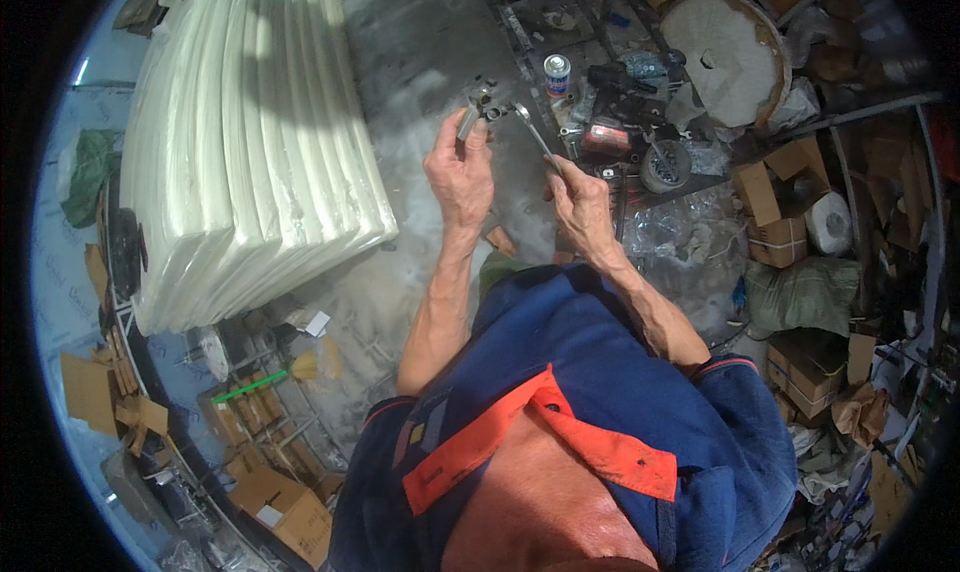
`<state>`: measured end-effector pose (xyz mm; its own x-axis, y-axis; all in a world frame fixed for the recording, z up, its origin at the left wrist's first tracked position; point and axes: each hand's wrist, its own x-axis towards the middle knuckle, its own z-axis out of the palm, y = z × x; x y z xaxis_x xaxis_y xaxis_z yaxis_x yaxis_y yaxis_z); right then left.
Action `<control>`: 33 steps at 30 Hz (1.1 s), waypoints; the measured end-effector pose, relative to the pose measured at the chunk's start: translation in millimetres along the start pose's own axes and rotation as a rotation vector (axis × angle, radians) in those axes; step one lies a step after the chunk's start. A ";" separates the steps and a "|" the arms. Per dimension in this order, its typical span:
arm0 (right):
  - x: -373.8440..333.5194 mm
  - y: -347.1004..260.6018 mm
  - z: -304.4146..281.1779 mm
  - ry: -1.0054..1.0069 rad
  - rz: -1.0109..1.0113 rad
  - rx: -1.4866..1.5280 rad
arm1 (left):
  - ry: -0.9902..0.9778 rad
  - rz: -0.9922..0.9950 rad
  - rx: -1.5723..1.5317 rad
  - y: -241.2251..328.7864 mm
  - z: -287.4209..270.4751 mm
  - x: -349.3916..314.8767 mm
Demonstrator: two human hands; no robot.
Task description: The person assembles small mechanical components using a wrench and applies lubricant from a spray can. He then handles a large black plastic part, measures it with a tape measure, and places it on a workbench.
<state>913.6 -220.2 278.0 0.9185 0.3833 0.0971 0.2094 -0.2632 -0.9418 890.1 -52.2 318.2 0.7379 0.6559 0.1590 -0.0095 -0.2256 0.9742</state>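
Orange-collared navy shirt [580, 312] sits nearest my view; beyond it I see the left hand [461, 177], fingers closed around a metal fitting [467, 123], and the right hand [584, 210], fingers gripping a wrench [537, 136] that reaches just beside the fitting.

Dark bench [582, 44] carrying upright blue-and-white can [557, 76], red box [606, 138] and round tub [662, 184]; dark parts [630, 80] lying jumbled between can and tub.

Left hand [461, 180] farther forward, thumb and fingers closed in grip. Right hand [583, 210] to its right, near but apart, fingers curled, gripping. Left forearm [441, 307] and right forearm [650, 307] bare, converging toward hands.
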 end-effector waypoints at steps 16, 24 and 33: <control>10.5 36.3 12.7 0.063 -0.137 0.093 | -0.111 -0.020 -0.084 11.6 -2.6 -10.9; 15.9 46.7 2.3 -0.003 -0.217 0.143 | -0.198 -0.327 -0.497 14.7 -11.0 -15.7; 88.4 30.7 -69.4 -0.591 -0.545 -0.216 | -0.627 -0.677 -0.462 9.6 -58.1 -18.5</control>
<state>1024.5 -255.8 280.0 0.3553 0.8920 0.2796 0.6889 -0.0476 -0.7233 837.2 -24.6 334.0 0.9030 0.0190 -0.4292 0.3787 0.4367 0.8160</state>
